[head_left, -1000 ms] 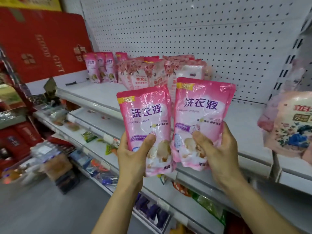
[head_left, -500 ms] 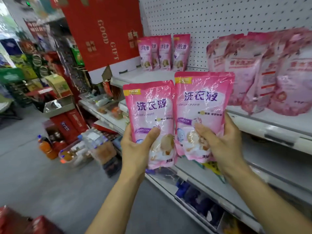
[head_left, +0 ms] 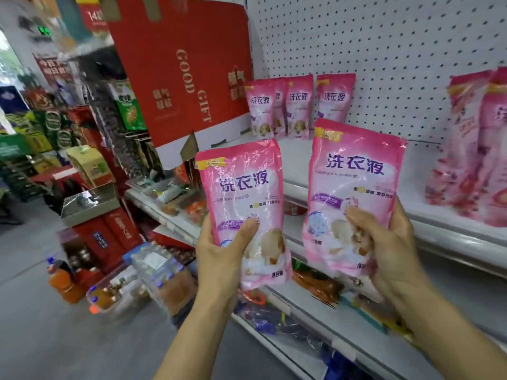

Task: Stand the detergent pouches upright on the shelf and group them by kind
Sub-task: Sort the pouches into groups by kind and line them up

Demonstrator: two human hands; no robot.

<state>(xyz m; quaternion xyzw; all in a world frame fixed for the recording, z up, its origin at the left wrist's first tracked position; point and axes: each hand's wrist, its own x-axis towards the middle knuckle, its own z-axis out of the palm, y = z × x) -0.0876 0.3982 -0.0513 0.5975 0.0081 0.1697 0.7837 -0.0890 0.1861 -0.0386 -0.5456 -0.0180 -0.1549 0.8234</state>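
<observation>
- The left hand (head_left: 219, 259) grips the lower part of a pink detergent pouch (head_left: 244, 204), thumb across the front and fingers behind, holding it upright in the air before the shelf (head_left: 428, 187).
- The right hand (head_left: 389, 250) clasps a second pink pouch (head_left: 354, 193) of the same print in the same way (thumb on the front, low down); this one sits a little higher and just to the right of the first, with a gap between them.
- At the back left of the white shelf stands a row of matching pouches (head_left: 299, 105), upright against the pegboard wall (head_left: 384, 37).
- At the right edge of the view stand other pink pouches (head_left: 472, 149) with a different, flowery print, blurred, well apart from the back row.
- A big red gift box (head_left: 181, 67) leans at the left end of the shelf, beside the back row.
- Lower shelves (head_left: 315, 311) hold mixed packets too blurred to tell.
</observation>
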